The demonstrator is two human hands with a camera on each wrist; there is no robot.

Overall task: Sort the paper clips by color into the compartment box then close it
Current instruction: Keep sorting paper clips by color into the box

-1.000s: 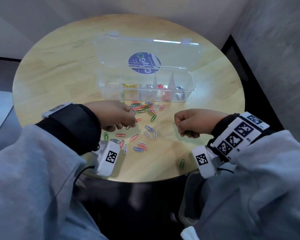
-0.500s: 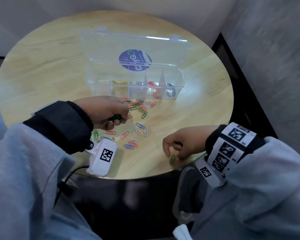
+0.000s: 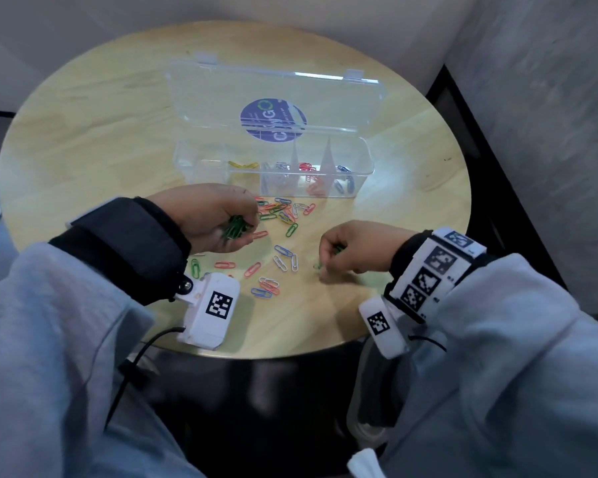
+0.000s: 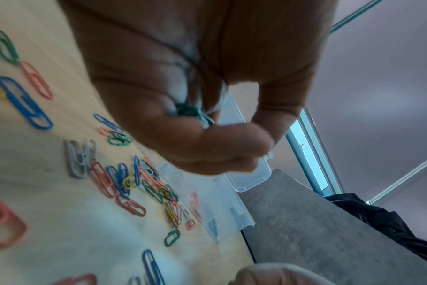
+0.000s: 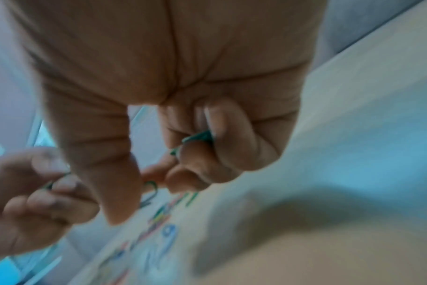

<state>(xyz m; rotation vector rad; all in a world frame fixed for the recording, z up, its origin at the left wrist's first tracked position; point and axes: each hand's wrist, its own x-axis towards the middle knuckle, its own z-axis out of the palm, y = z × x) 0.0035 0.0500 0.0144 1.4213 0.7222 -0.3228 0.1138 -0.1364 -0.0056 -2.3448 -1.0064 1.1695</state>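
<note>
Many clips are still waiting on the table

The left hand point(image 3: 208, 215) is clutching a bunch of green clips point(image 3: 234, 226), the right hand point(image 3: 356, 248) is pinching one green clip point(image 3: 337, 250); the open compartment box point(image 3: 359, 151) is holding only few yellow, white, red, blue ones

I see a glossy clear plastic box point(image 3: 354, 174), smooth pale wood surface point(image 3: 83, 132), coated glossy clips point(image 3: 292, 229), soft grey cloth sleeves point(image 3: 49, 339).
</note>
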